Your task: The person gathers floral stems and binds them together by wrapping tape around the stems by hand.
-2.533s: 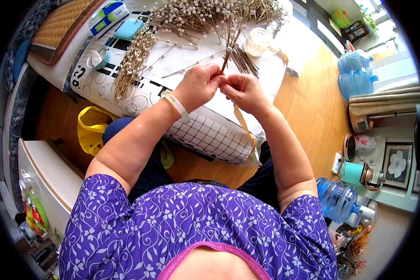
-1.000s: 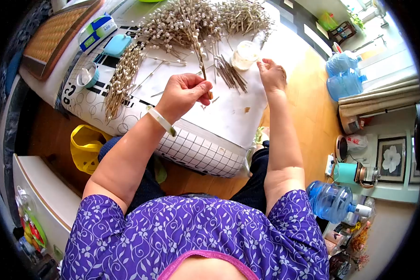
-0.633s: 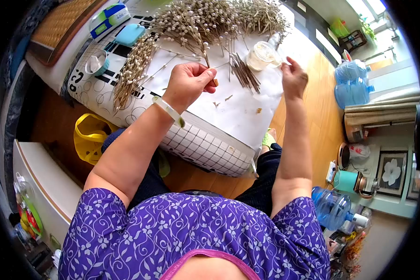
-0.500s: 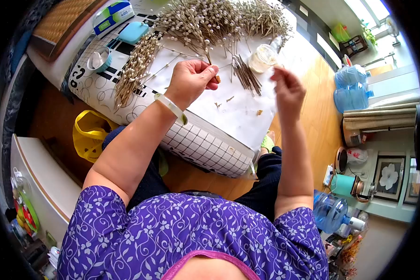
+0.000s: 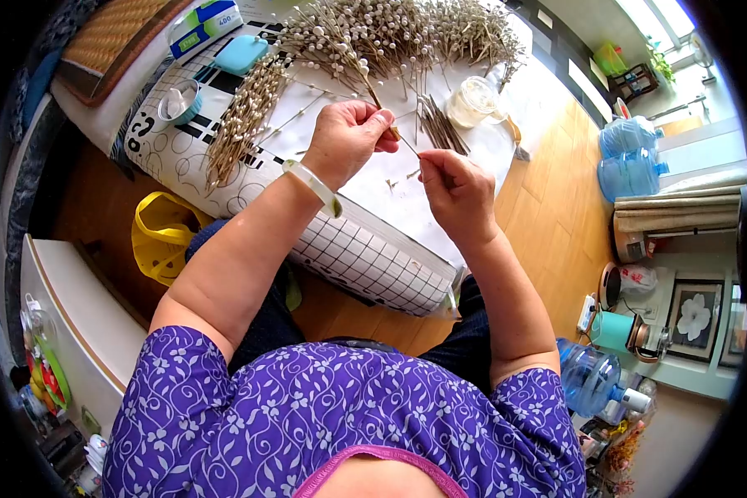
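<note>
My left hand (image 5: 350, 139) is closed round the lower end of a budded twig (image 5: 368, 90), whose tip points up and away over the table. A thin strand (image 5: 407, 146) runs from its fingertips to my right hand (image 5: 459, 189), which pinches the strand's other end. Just beyond my right hand lie short cut brown sticks (image 5: 441, 124) beside a clear round tub (image 5: 472, 101) with pale contents. A large heap of budded branches (image 5: 398, 37) covers the far side, and a smaller bundle (image 5: 249, 116) lies left of my left hand.
On the table (image 5: 373, 236), at the left, are a teal cup (image 5: 180, 103), a light blue case (image 5: 241, 55) and a tissue pack (image 5: 203, 28). A yellow bag (image 5: 162, 236) is by my left leg. Large water bottles (image 5: 627, 158) stand at the right.
My right hand was out by the tub and has come back in towards my left hand, with a strand now stretched between them. My left hand has kept hold of the twig.
</note>
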### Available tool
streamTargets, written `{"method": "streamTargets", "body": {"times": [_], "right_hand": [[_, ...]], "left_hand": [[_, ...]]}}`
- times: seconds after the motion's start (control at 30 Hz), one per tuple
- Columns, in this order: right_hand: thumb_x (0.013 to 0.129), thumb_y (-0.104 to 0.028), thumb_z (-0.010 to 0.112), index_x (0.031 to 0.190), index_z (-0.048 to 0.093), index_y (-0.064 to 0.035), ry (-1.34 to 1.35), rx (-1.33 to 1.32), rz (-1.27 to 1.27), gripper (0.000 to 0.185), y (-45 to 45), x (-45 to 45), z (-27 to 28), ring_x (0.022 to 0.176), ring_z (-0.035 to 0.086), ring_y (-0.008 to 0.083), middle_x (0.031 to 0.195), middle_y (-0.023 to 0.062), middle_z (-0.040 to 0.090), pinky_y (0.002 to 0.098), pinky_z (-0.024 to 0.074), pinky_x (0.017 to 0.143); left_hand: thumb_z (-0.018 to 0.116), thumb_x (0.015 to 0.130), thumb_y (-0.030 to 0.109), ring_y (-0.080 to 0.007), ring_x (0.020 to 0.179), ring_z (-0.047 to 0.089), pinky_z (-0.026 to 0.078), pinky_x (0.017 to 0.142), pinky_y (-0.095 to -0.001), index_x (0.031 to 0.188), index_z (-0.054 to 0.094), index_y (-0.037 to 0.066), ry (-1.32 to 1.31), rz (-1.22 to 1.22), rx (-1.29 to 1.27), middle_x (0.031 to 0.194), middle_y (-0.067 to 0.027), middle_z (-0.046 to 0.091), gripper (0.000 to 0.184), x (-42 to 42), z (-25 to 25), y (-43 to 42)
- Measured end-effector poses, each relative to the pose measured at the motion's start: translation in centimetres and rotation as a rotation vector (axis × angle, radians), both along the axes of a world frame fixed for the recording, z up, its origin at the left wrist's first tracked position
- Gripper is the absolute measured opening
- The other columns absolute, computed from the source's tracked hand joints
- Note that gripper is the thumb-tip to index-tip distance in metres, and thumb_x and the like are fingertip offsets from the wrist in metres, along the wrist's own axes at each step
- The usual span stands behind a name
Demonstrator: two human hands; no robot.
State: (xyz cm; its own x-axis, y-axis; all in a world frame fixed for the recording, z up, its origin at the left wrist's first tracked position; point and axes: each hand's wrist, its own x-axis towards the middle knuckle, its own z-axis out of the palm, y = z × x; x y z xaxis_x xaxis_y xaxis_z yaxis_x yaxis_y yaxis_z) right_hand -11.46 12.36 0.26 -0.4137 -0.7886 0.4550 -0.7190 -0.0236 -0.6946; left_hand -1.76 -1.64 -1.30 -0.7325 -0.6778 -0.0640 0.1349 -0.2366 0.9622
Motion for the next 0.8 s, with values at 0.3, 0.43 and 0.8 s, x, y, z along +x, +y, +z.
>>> {"method": "streamTargets", "body": {"times": [0.3, 0.43, 0.8], "right_hand": [[0.074, -0.003, 0.057, 0.077, 0.057, -0.0034, 0.021, 0.040, 0.013, 0.003, -0.30, -0.16, -0.53, 0.060, 0.058, 0.0272, 0.066, 0.0136, 0.058, 0.0312, 0.0458, 0.054], [0.073, -0.004, 0.058, 0.077, 0.057, -0.0038, 0.070, 0.023, -0.003, 0.004, -0.34, -0.40, -0.54, 0.059, 0.058, 0.0274, 0.065, 0.0135, 0.057, 0.0314, 0.0458, 0.053], [0.074, -0.003, 0.056, 0.079, 0.055, -0.0053, 0.260, -0.038, 0.018, 0.006, -0.21, -0.05, 0.09, 0.060, 0.057, 0.0268, 0.064, 0.0107, 0.056, 0.0324, 0.0457, 0.053]], "left_hand": [[0.055, 0.083, 0.012, -0.0135, 0.060, 0.060, 0.052, 0.059, -0.0239, 0.080, 0.058, -0.003, 0.008, -0.013, 0.002, 0.071, -0.0094, 0.061, 0.016, -0.01, 0.00, 0.17], [0.055, 0.083, 0.012, -0.0130, 0.059, 0.060, 0.052, 0.058, -0.0237, 0.079, 0.058, -0.003, 0.048, -0.007, 0.068, 0.070, -0.0090, 0.061, 0.016, -0.17, -0.33, 0.13], [0.055, 0.083, 0.012, -0.0122, 0.058, 0.059, 0.051, 0.057, -0.0227, 0.078, 0.058, -0.002, 0.016, -0.001, 0.063, 0.069, -0.0084, 0.060, 0.015, -0.10, -0.09, 0.10]]}}
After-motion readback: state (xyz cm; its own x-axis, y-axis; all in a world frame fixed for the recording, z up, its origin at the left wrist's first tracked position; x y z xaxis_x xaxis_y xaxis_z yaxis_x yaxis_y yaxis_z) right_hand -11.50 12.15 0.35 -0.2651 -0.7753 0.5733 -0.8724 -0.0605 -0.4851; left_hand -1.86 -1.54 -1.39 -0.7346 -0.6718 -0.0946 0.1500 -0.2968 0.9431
